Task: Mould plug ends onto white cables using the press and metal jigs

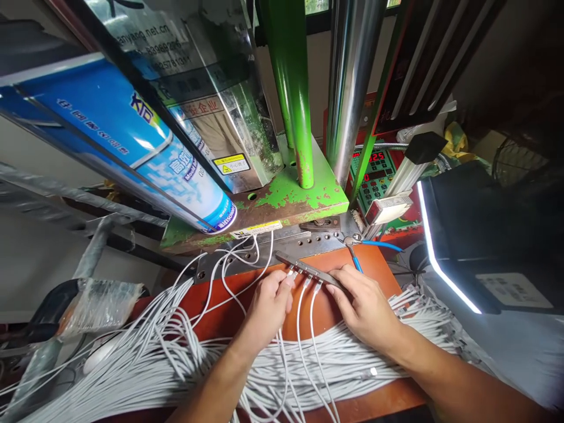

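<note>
A narrow dark metal bar (314, 271) with slots along it lies slantwise between my two hands. My right hand (365, 301) grips its near right end, thumb below and fingers on top. At the bar's left part, my left hand (269, 305) pinches a white cable's plug (292, 272) against the slots. Two more white cables (300, 317) have their plugs seated in the bar to the right of that one and hang down toward me. Beneath both wrists spreads a thick bundle of white cables (220, 376).
Behind the hands stands a green press (326, 197) with a blue spray can (185, 170) on its base. Blue-handled pliers (356, 258) rest at the orange board's (383, 270) back edge. A lit lamp strip (434, 252) and control panel (374, 176) are at right.
</note>
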Demonstrator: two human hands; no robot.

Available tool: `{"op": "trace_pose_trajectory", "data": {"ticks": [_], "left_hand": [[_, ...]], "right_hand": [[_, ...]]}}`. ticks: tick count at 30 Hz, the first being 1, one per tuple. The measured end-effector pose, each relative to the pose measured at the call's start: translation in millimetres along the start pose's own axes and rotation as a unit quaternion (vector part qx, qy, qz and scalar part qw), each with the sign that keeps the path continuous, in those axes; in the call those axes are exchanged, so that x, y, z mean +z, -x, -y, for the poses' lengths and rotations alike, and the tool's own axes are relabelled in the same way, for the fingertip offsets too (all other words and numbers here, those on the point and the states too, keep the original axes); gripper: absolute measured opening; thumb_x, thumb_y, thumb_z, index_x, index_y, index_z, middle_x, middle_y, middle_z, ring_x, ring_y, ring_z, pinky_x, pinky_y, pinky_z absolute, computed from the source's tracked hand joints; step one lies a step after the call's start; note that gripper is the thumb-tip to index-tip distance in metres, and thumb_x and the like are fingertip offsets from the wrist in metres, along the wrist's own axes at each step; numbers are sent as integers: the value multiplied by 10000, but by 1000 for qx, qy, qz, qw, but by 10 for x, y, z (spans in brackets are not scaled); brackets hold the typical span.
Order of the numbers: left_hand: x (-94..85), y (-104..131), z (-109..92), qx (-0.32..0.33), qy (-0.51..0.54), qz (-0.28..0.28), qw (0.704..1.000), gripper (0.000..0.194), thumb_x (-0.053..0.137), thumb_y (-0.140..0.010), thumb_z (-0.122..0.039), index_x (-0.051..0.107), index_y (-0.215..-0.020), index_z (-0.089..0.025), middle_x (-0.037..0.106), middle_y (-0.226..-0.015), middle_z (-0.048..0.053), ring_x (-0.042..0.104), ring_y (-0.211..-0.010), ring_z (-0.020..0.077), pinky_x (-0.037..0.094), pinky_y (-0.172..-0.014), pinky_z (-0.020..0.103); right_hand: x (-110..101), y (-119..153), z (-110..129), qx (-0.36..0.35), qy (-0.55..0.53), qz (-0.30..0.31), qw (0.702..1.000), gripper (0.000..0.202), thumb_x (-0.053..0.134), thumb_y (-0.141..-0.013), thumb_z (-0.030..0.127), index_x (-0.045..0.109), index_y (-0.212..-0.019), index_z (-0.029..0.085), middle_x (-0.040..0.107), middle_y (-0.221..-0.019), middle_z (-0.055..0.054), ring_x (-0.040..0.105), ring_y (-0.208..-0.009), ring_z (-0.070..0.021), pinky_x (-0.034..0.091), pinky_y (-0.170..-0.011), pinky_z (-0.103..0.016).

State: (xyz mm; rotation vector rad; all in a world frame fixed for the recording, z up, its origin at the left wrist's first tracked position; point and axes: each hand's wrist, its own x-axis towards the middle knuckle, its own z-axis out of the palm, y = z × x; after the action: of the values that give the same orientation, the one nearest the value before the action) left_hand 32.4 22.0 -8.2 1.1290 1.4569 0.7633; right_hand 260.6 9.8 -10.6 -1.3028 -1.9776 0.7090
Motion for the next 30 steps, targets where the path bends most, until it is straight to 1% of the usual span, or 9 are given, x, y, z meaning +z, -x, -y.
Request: {"op": "trace_pose_trajectory", "data": {"ticks": [4, 10, 12, 16, 19, 21, 23, 27, 30], "left_hand": [[20, -24, -48, -19, -5, 32, 999, 366, 553, -952, -565, 552, -854, -212, 546, -528, -67, 430, -327, 87, 316, -344, 190], [25, -40, -93, -32, 30, 45, 998, 400, 622, -893, -579, 552, -793, -198, 456, -487, -95, 322, -317, 55, 273, -320, 170], [25, -43, -95, -29, 47, 57, 997, 398, 630, -891, -568, 569, -798, -186, 496, -497, -77, 348, -328, 55, 278, -333, 170], [7, -34, -125, -23, 91, 90, 991, 407, 644, -897, -551, 617, -857, -147, 621, -580, -8, 488, -392, 74, 363, -402, 178], [-31, -17, -158, -46, 96, 91, 990, 431, 671, -869, -569, 616, -895, -142, 688, -688, 37, 589, -442, 114, 413, -414, 202], [-55, -14, -172, -61, 87, 86, 991, 413, 667, -864, -558, 590, -868, -152, 701, -705, 49, 619, -452, 133, 432, -414, 213], [-69, -27, -179, -66, 75, 81, 992, 380, 653, -872, -532, 560, -835, -166, 693, -669, 43, 612, -435, 132, 427, -409, 207], [-78, -73, -188, -69, 61, 85, 992, 361, 634, -877, -519, 530, -797, -183, 670, -583, 35, 524, -352, 109, 356, -357, 189], [-82, -91, -189, -76, 47, 95, 992, 382, 636, -874, -542, 524, -788, -187, 661, -553, 37, 510, -340, 109, 366, -359, 193]], "right_hand": [[-10, -3, 24, -21, 12, 16, 1000, 170, 445, -1083, 237, 613, -1092, 219, 599, -925, -58, 583, -828, -209, 476, -759, -342], [-23, -1, 34, -73, 54, 30, 995, 173, 435, -1074, 227, 596, -1013, 205, 586, -880, -65, 557, -813, -221, 459, -747, -350], [-34, 1, 29, -71, 38, 34, 996, 172, 442, -1076, 238, 597, -1009, 204, 589, -877, -60, 556, -809, -216, 455, -739, -347], [-40, 10, 7, -31, -2, 23, 999, 166, 465, -1078, 254, 624, -1060, 213, 601, -894, -47, 573, -819, -210, 458, -752, -342], [-25, 21, -19, -6, 4, -2, 1000, 187, 469, -1080, 275, 641, -1034, 216, 605, -899, -47, 582, -827, -217, 462, -760, -346], [-19, 28, -33, -4, 5, -8, 1000, 195, 468, -1081, 282, 645, -1032, 216, 608, -900, -48, 584, -823, -217, 464, -762, -345], [-22, 35, -40, -11, 7, -4, 1000, 190, 468, -1080, 277, 642, -1034, 215, 607, -898, -47, 583, -824, -217, 462, -763, -342], [-56, 38, -30, -37, 15, 13, 999, 167, 465, -1076, 243, 623, -1031, 210, 589, -885, -45, 567, -818, -215, 444, -749, -332], [-79, 33, -21, -61, 15, 22, 998, 162, 456, -1074, 219, 610, -1027, 201, 569, -880, -47, 550, -819, -214, 434, -750, -332]]}}
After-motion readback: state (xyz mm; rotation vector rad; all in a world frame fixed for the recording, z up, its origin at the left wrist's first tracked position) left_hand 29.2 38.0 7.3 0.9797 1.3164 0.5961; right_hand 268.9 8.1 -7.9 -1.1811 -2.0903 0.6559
